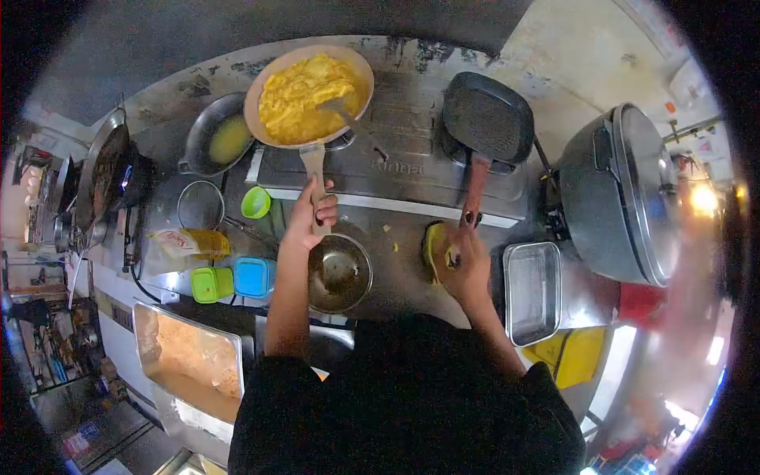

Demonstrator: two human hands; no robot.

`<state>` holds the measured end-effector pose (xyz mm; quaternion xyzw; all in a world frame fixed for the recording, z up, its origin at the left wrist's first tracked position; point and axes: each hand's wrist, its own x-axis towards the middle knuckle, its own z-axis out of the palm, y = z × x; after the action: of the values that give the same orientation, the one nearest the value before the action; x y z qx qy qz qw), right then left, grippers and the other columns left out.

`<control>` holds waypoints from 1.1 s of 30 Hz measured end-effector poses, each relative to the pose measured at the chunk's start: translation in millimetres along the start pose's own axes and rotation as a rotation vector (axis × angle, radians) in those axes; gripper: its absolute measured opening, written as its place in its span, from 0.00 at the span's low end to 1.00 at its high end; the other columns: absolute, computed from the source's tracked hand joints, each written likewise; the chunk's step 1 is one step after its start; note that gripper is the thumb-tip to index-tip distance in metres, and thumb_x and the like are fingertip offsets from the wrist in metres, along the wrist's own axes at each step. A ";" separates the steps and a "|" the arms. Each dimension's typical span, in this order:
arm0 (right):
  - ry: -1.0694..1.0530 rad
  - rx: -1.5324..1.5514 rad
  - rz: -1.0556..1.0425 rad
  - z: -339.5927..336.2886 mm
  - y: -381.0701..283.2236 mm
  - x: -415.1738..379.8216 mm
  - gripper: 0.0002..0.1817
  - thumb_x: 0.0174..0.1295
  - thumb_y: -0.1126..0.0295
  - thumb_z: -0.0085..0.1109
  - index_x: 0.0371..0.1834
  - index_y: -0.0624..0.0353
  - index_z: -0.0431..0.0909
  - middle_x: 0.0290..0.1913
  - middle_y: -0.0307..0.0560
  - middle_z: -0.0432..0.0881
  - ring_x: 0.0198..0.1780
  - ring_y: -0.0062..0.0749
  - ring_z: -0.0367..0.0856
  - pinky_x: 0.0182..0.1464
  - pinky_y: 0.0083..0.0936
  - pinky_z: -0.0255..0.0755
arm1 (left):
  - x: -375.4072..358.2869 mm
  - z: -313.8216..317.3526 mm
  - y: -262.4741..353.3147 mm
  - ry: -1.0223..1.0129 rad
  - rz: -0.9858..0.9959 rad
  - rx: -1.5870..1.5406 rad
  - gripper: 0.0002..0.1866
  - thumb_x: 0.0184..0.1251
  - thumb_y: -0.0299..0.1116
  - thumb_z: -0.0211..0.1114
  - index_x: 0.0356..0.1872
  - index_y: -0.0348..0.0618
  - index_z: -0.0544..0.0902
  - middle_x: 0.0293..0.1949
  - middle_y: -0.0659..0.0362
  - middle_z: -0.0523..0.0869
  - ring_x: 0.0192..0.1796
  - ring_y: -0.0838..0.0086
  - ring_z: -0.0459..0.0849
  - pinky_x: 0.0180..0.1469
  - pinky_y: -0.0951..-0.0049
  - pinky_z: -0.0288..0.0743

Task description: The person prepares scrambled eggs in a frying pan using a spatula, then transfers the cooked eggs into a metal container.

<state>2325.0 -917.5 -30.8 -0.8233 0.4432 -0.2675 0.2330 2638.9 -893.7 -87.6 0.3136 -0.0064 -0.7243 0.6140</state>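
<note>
My left hand (311, 214) is wrapped round the beige handle of a round pan (370, 79). Yellow scrambled egg (305, 91) fills the pan, and a dark-handled utensil (356, 123) rests in it. On the right, my right hand (465, 265) is closed, low over the counter beside a yellow and dark item (432, 245); what its fingers hold is too blurred to make out. Just above that hand is the reddish handle (476, 186) of a square dark grill pan (487, 119), which sits on the stove.
A metal bowl (340, 273) stands between my arms. To the left are a dark pan (218, 136), a strainer (200, 206), a green cup (256, 203), and green (211, 285) and blue containers (254, 277). A wire-mesh tray (532, 293) and large pot (594, 190) stand right.
</note>
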 end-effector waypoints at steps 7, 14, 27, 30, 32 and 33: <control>0.140 -0.084 -0.219 74.6 -42.6 165.0 0.24 0.55 0.62 0.57 0.52 0.65 0.68 0.48 0.65 0.74 0.45 0.54 0.76 0.44 0.43 0.72 | -3.1 6.7 0.1 0.043 0.026 -0.024 0.16 0.65 0.50 0.53 0.36 0.47 0.73 0.16 0.71 0.62 0.14 0.86 0.60 0.15 0.84 0.58; -0.313 -0.661 -0.154 69.2 -95.9 216.7 0.18 0.55 0.70 0.51 0.49 0.62 0.71 0.38 0.55 0.81 0.40 0.45 0.81 0.38 0.37 0.76 | -7.1 10.9 -3.9 0.052 0.038 -0.005 0.16 0.63 0.52 0.55 0.35 0.50 0.72 0.15 0.71 0.62 0.15 0.87 0.60 0.16 0.85 0.54; -0.179 -0.787 -0.513 10.7 -113.1 215.4 0.12 0.51 0.66 0.49 0.27 0.60 0.82 0.30 0.56 0.82 0.33 0.46 0.83 0.34 0.39 0.77 | 0.7 1.6 -7.0 0.026 0.056 -0.047 0.15 0.66 0.51 0.52 0.39 0.50 0.69 0.16 0.71 0.59 0.15 0.86 0.56 0.16 0.84 0.50; -0.261 -0.841 -0.520 -24.6 -168.7 201.4 0.10 0.49 0.68 0.52 0.26 0.60 0.82 0.30 0.55 0.82 0.32 0.43 0.83 0.33 0.37 0.77 | -0.1 -5.3 -6.8 0.032 0.063 -0.024 0.16 0.66 0.51 0.51 0.38 0.49 0.70 0.16 0.71 0.60 0.15 0.86 0.57 0.16 0.84 0.52; -0.343 -0.834 -0.549 -25.3 -194.4 199.5 0.10 0.50 0.70 0.51 0.27 0.62 0.81 0.30 0.57 0.82 0.34 0.44 0.83 0.33 0.38 0.77 | -6.2 4.7 -4.2 0.018 0.052 -0.002 0.17 0.66 0.51 0.52 0.37 0.48 0.70 0.17 0.71 0.60 0.15 0.85 0.58 0.17 0.82 0.53; -0.414 -0.852 -0.546 -25.2 -200.0 198.5 0.09 0.50 0.71 0.51 0.28 0.64 0.80 0.30 0.58 0.81 0.35 0.46 0.82 0.33 0.39 0.77 | -7.4 2.0 -3.2 0.023 0.063 -0.011 0.17 0.66 0.51 0.52 0.37 0.48 0.70 0.17 0.71 0.60 0.15 0.85 0.58 0.17 0.82 0.53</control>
<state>2521.7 -991.0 158.7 -0.9653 0.2276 0.0524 -0.1165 2635.5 -887.1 -84.0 0.3180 -0.0053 -0.7009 0.6384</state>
